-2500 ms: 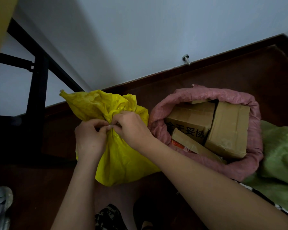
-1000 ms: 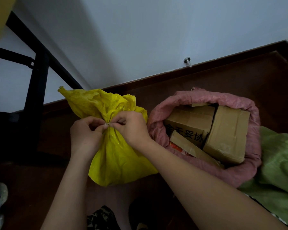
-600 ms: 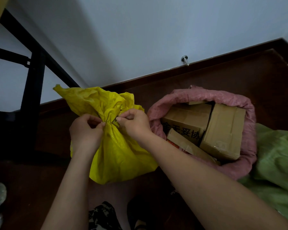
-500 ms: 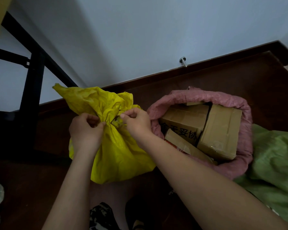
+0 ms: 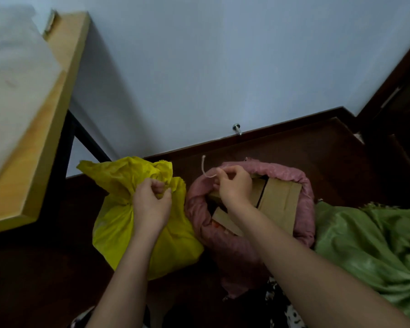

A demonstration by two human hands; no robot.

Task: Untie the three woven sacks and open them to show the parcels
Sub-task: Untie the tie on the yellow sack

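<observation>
Left hand (image 5: 152, 204) fingers curled round yellow sack (image 5: 118, 223) neck; right hand (image 5: 234, 185), at 3 o'clock, pinches string (image 5: 202, 166). No legible writing.

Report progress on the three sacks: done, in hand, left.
Done: the pink sack is open with cardboard parcels showing. In hand: the left hand grips the yellow sack at its neck, and the right hand pinches a white string held clear of it. Left: spreading the yellow sack open. The green sack shows no parcels.
</observation>
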